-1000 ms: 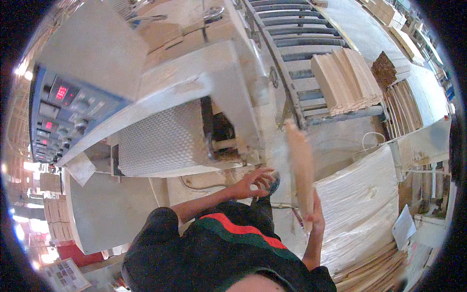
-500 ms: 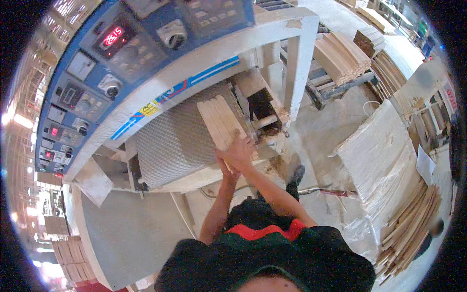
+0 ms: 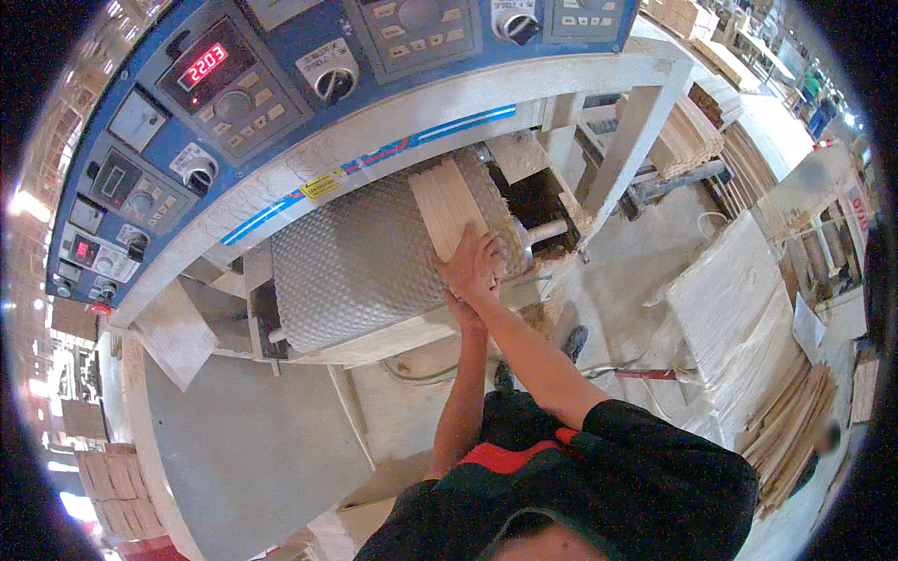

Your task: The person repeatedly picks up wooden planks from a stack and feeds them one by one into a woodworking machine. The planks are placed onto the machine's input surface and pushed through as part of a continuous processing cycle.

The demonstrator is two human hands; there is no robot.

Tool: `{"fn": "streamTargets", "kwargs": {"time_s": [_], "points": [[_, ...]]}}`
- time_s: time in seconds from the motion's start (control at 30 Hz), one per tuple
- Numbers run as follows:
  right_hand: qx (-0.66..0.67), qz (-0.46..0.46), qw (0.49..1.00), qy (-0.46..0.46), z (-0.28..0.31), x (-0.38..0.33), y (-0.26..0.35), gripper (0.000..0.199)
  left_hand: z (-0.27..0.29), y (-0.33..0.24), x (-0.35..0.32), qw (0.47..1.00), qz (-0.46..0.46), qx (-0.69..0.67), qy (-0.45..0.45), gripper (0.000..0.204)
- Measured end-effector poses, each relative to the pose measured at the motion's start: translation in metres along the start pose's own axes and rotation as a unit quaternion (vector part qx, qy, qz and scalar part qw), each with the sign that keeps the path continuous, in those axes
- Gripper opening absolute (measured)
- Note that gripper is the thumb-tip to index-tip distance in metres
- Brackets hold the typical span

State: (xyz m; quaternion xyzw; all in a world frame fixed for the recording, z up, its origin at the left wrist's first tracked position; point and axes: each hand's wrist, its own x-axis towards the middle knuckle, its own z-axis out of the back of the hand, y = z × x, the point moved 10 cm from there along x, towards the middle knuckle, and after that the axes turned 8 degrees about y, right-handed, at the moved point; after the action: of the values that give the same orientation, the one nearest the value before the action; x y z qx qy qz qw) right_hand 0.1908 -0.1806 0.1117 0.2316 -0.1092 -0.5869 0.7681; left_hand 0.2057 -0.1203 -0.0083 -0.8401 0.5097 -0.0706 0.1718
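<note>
Pale wooden slats (image 3: 447, 199) lie side by side on the dimpled metal-grey bed (image 3: 360, 266) of the machine, toward its right side; their far end points in beneath the white crossbeam (image 3: 393, 117), and their near end is covered by the hands. Right hand (image 3: 473, 266): laid over the near end from above, fingers in contact with the wood; whether they clamp it cannot be told. Left hand (image 3: 465, 314): just below the right one, at the near edge of the bed, largely hidden by it; its grip cannot be determined. Forearms converge, with the wrists close together. Above the bed, a blue control panel (image 3: 273, 58) carries knobs and lit red displays. Right of the machine, a stack of boards (image 3: 687, 138) rests on a roller conveyor (image 3: 675, 185); nearer the person, long thin strips (image 3: 793, 432) lie in a loose pile.
</note>
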Motion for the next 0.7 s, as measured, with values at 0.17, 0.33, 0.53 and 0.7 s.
{"fn": "streamTargets", "kwargs": {"time_s": [0.17,0.33,0.53,0.7], "points": [[0.008,0.007,1.000,-0.011,0.003,0.014,0.007,0.098,-0.007,0.009,0.006,0.996,0.030,-0.049,-0.071,0.086],[-0.014,0.026,0.994,-0.107,-0.009,0.041,-0.006,0.099,0.021,0.046,-0.003,0.967,0.124,-0.193,-0.112,0.086],[-0.015,0.000,0.999,-0.030,-0.008,0.055,-0.001,0.105,0.031,0.062,-0.023,0.970,0.168,-0.165,-0.066,0.079],[-0.014,0.039,0.999,0.014,0.000,0.061,0.015,0.106,0.036,0.058,-0.018,0.980,0.157,-0.114,-0.046,0.076]]}}
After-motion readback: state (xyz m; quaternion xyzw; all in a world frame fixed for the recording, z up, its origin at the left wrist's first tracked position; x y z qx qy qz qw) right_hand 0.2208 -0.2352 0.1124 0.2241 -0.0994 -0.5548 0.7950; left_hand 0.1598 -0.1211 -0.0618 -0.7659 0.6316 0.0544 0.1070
